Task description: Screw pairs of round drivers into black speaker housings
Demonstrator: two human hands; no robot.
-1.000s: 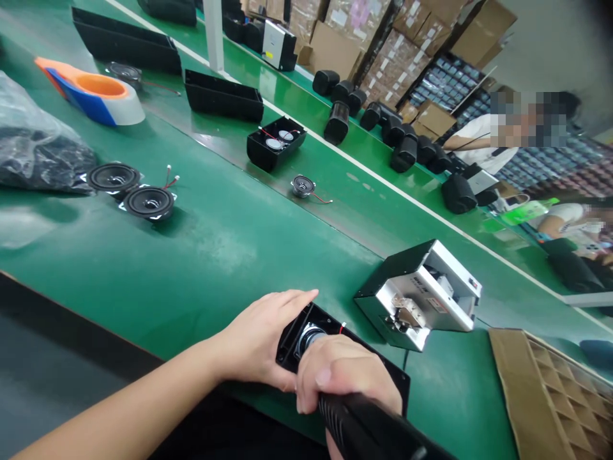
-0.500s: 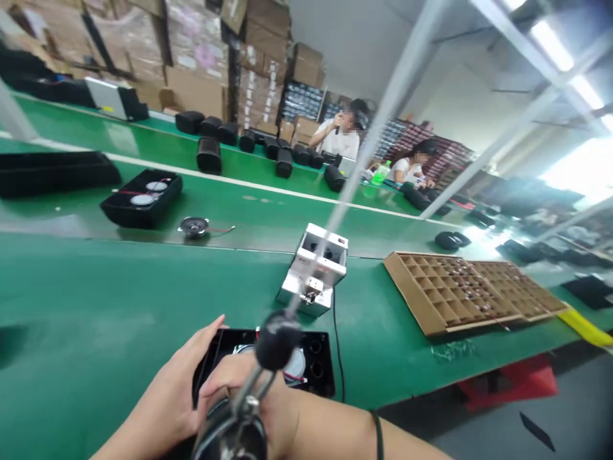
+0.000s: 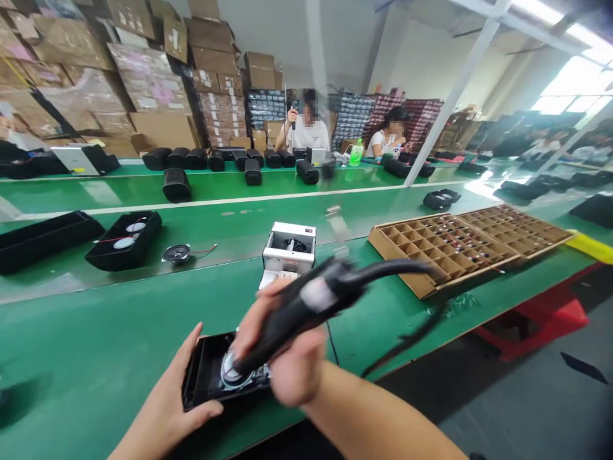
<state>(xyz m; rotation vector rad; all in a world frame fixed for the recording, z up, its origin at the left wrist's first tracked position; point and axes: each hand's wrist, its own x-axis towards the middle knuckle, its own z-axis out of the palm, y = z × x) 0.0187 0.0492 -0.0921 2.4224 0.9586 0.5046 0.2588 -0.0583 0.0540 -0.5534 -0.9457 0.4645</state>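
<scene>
A black open speaker housing (image 3: 205, 374) lies near the front edge of the green bench, with a round speaker driver (image 3: 232, 375) set in it. My left hand (image 3: 165, 409) grips the housing's left end, thumb under its front edge. My right hand (image 3: 287, 354) is closed round a black powered screwdriver (image 3: 306, 306), its tip down on the driver and its cable trailing right. The hand and tool are smeared by motion.
A white and silver screw feeder box (image 3: 288, 252) stands just beyond the housing. A cardboard divider tray (image 3: 460, 246) lies to the right. Another open housing (image 3: 125, 239) and a loose driver (image 3: 176, 254) sit on the belt at left. Two people sit across the line.
The view has swung up and to the right. My right hand has tilted the screwdriver so its body now points right. My left hand still holds the housing.
</scene>
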